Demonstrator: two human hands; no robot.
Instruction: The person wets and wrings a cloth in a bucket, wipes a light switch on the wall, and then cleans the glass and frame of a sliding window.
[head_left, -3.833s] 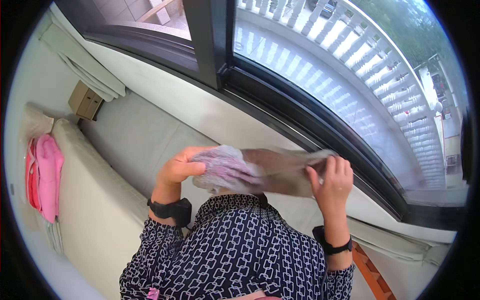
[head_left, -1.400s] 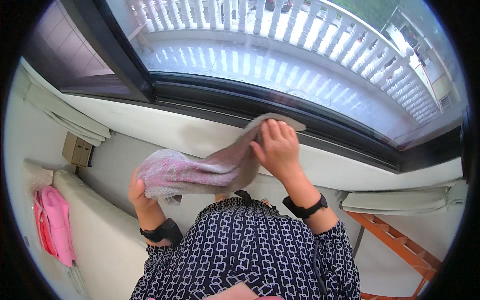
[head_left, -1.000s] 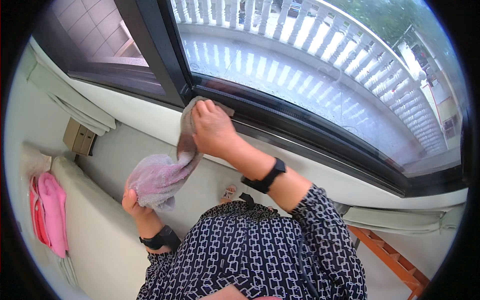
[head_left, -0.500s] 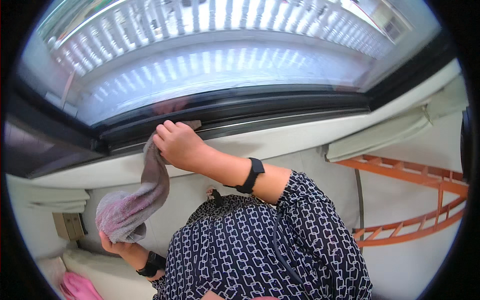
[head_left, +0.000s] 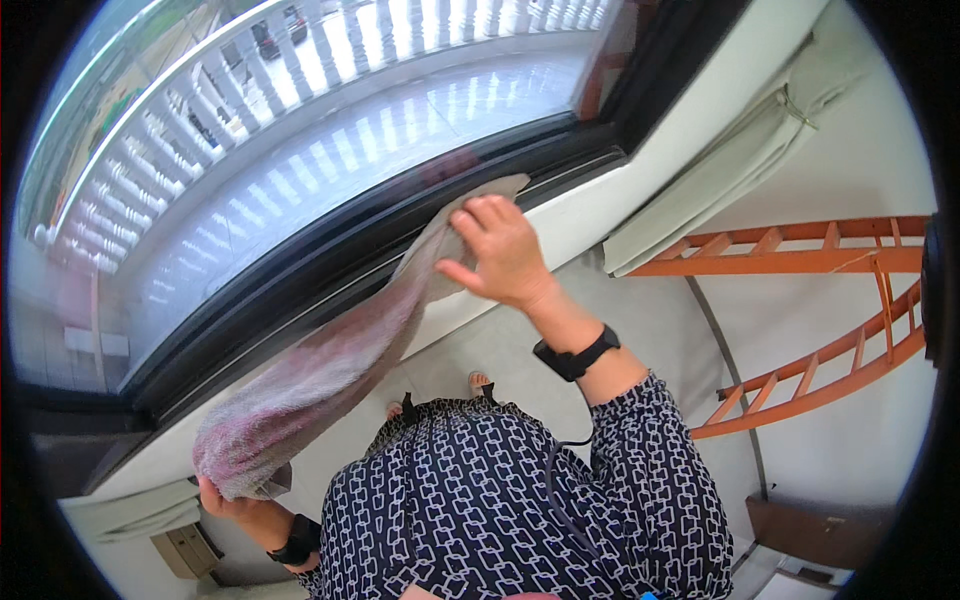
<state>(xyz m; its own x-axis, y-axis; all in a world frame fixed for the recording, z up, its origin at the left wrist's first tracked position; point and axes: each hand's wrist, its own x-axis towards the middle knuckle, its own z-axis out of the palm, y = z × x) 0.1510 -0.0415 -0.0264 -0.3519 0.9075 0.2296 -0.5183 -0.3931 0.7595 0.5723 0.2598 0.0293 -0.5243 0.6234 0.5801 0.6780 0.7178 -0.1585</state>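
Note:
A long grey-and-pink towel (head_left: 330, 360) stretches slantwise between my hands, along the black window frame (head_left: 330, 275). My left hand (head_left: 228, 502), at the lower left, grips the bunched, thicker end; most of its fingers are hidden behind the cloth. At the other end, my right hand (head_left: 505, 252) has its fingers curled over the towel against the frame's lower track, with the thumb standing apart. The towel's tip sticks out a little beyond those fingertips. Each wrist wears a black band.
Beyond the glass lies a balcony with a white balustrade (head_left: 240, 75). A white sill (head_left: 460, 305) runs below the frame. To the right are an orange ladder (head_left: 780, 262) and a tied pale curtain (head_left: 720, 170). A brown box-like piece (head_left: 185, 552) sits low at left.
My right hand has moved right along the frame, drawing the towel from a hanging bunch into a long stretch. The left hand stays low at left. The view has turned.

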